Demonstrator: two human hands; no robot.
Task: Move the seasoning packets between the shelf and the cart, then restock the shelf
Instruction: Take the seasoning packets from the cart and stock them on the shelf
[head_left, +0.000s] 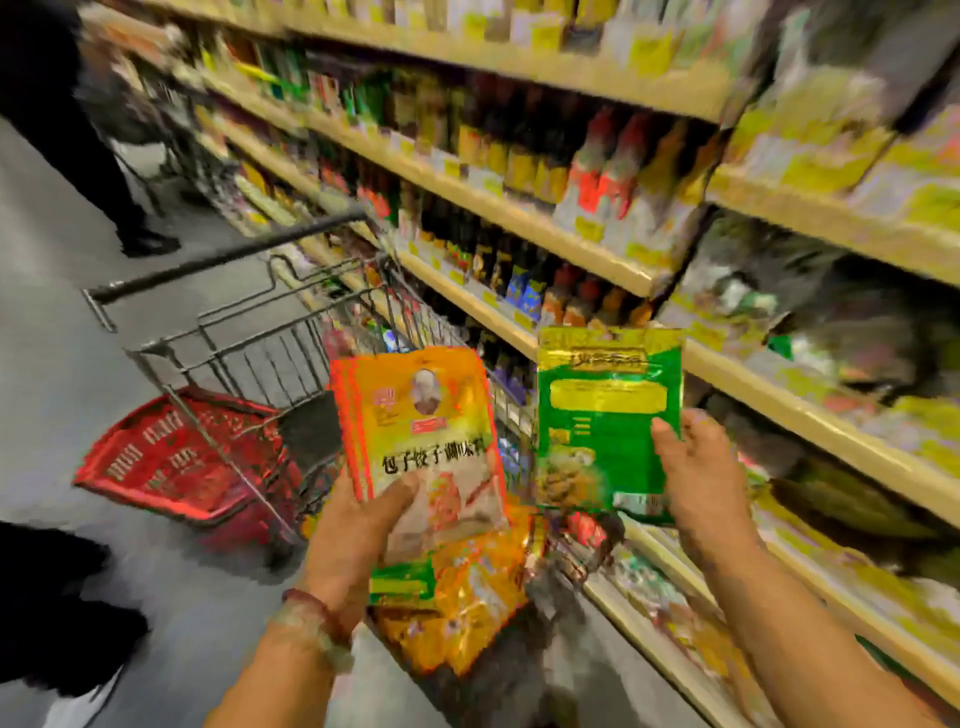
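Now mid-transfer, by the look of it: two seasoning packets held up over the shopping cart (249, 332), beside the shelf (519, 223). Left hand (353, 540) wrapped around the lower edge of a stack of orange packets (421, 426), thumb pressed across the front, fingers hidden behind; several thin edges showing at the stack's left side, so more than one packet likely. Right hand (701, 483) pinching a green packet (608, 421) by its right edge, thumb on the face. Both held upright, faces toward the camera, probably for reading labels and sorting by kind before placing. Glossy, flat, rectangular foil pouches, crinkled and reflective; more orange and green packets piled (457, 597) in the cart just below the left hand. Cart of thin wire mesh with a dark bar handle; red plastic child seat flap (171, 462) folded out at the cart's near end. Shelf boards pale and flat-edged, bottles (597, 171) in rows above the cart. Heavy motion blur; finer print unreadable.
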